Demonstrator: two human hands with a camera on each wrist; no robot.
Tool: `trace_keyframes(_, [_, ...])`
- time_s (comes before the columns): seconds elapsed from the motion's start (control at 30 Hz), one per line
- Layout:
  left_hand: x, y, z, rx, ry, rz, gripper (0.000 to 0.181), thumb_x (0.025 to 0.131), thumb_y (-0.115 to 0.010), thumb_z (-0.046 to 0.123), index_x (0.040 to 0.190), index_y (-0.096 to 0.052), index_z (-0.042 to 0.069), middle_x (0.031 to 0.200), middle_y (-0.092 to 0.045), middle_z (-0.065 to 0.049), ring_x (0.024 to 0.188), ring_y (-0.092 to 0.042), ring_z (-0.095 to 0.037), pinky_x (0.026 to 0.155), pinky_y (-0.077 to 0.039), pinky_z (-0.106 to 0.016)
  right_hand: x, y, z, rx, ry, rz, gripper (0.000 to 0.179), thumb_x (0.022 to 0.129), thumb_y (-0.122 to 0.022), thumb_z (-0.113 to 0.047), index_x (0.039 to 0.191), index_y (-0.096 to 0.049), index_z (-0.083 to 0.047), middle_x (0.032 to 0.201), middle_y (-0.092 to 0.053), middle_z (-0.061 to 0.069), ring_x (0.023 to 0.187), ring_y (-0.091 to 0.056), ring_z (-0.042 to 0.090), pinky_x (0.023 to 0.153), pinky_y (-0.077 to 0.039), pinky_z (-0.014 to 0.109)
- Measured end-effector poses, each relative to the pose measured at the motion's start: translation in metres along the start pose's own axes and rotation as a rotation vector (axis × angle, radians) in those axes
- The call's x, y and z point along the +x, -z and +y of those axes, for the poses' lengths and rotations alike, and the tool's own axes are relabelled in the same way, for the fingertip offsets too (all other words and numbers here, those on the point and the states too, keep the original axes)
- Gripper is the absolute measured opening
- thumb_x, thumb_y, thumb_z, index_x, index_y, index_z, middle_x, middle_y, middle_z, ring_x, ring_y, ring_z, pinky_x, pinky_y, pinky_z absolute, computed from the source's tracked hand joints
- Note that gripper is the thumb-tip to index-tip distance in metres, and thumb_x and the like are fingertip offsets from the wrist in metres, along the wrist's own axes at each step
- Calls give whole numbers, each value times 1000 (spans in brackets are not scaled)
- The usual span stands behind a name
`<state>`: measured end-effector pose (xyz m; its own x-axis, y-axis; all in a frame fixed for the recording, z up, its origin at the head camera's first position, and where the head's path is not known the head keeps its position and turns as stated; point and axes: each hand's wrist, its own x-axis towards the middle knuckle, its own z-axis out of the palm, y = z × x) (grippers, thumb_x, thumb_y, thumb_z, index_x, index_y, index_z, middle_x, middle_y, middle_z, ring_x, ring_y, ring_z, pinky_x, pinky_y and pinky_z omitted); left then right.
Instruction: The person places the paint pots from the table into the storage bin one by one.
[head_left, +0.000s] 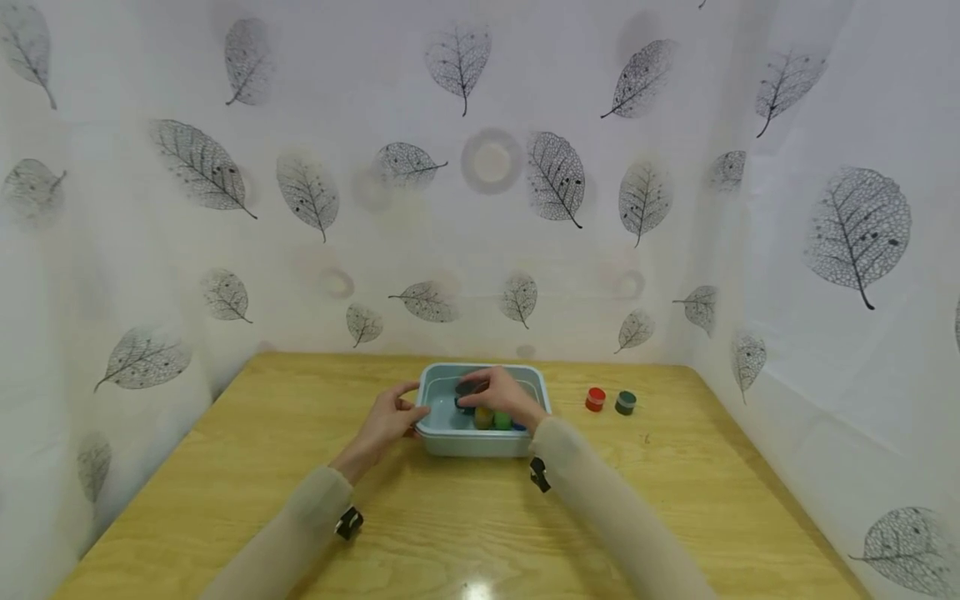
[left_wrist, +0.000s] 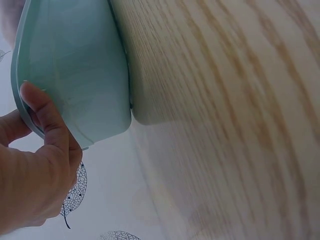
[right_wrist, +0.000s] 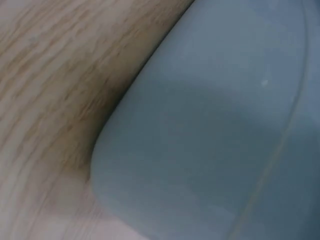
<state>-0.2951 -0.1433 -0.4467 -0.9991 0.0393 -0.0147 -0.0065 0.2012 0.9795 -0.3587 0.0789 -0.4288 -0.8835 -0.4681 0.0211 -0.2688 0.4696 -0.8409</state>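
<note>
A light blue-green plastic bin (head_left: pixel 480 446) stands on the table, its side filling much of both wrist views. My left hand (head_left: pixel 386 425) grips the bin's left rim, with the thumb and fingers on either side of the edge in the left wrist view (left_wrist: pixel 40 160). Reaching over the right side, my right hand (head_left: pixel 502 393) is inside the bin, its thumb and fingers at a small dark paint pot (head_left: pixel 462 407), which they pinch and partly hide. Beside it in the bin lie a yellow pot (head_left: pixel 483 418), a green pot (head_left: pixel 502 421) and a partly covered blue pot (head_left: pixel 518 426).
To the right of the bin, a red paint pot (head_left: pixel 596 400) and a dark green paint pot (head_left: pixel 626 403) stand on the wooden table (head_left: pixel 225 467). A white curtain (head_left: pixel 480 242) with a leaf print hangs behind and at both sides.
</note>
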Motion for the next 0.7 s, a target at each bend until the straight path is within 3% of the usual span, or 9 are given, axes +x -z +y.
trace_keyframes(0.23, [1,0,1,0,-3,-11,58,92,-66,4,145,-42,0,96,-65,-27,60,-61,-13,62,-59,-39,10,-11,-4,-92,16,14,35,80,-81,-15,113,-72,-9,112,-72,6,98,-66,16,92,-53,35])
trace_keyframes(0.5, [1,1,0,0,-11,-25,58,92,-65,3,145,-41,-1,93,-66,-24,60,-62,-13,63,-59,-41,14,-18,-4,-126,46,19,38,78,-82,-12,113,-71,-4,111,-72,11,93,-66,16,85,-55,29])
trace_keyframes(0.7, [-1,1,1,-2,-21,-22,56,92,-65,3,144,-44,0,96,-66,-28,60,-62,-13,63,-59,-41,19,-21,-2,-125,33,18,38,79,-82,-12,115,-71,-5,115,-70,11,96,-66,19,80,-57,30])
